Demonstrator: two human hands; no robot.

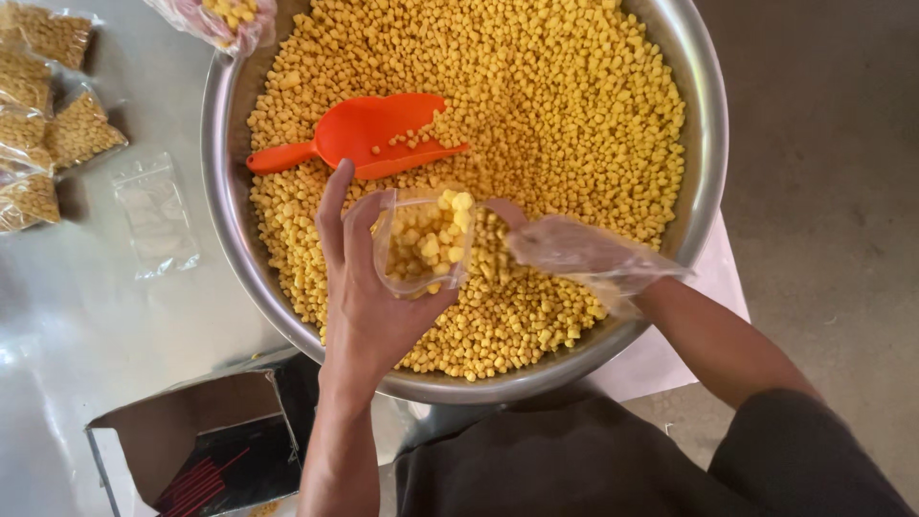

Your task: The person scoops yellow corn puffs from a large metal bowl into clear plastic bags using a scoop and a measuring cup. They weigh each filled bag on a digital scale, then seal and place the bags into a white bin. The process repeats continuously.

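Far to the left of the grip, filled bags (57,105) of yellow pellets lie on the shiny table (77,325), with one empty clear bag (156,213) flat beside them. Below and left of the grip stands an open cardboard box (196,440) with thin red sticks inside.

The left hand (369,297), bare, is clamped on a small clear plastic bag (421,244): the thumb lies along the bag's left side, the fingers wrap beneath it. The bag's mouth is held open and tilted, partly filled with yellow pellets (536,86). It hangs above the pellet mass inside the large steel bowl (704,163), toward the near rim.

Just above the grip, an orange scoop (369,134) rests on the pellets, handle pointing left, with a few pellets in its tray.

Immediately right of the bag, the right hand (574,251), in a loose transparent glove, touches the bag's mouth. Its fingers are bunched together at the opening, pellets between them and the bag; whether they pinch the plastic itself cannot be told.

Above the grip, at the bowl's far left rim, another filled bag (225,19) shows partly.
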